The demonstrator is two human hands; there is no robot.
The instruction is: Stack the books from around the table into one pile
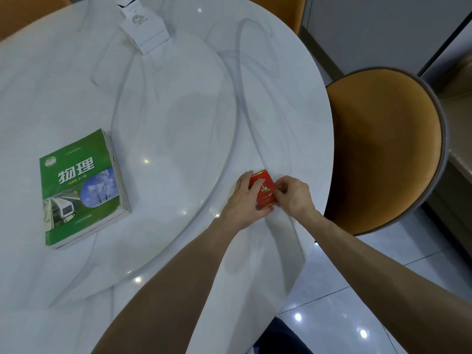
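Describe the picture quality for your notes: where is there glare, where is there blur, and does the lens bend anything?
Head view: small bright glare spots dot the glossy white table and the floor tiles; the wide lens bows the table's edge and the forearms; the white box at the top looks soft and stretched; the green book is sharp enough to read its title; both hands on the red booklet are clear.

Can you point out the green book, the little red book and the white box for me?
green book [79,185]: head view, middle of its cover.
little red book [265,194]: head view, cover between both hands.
white box [144,24]: head view, its top face.
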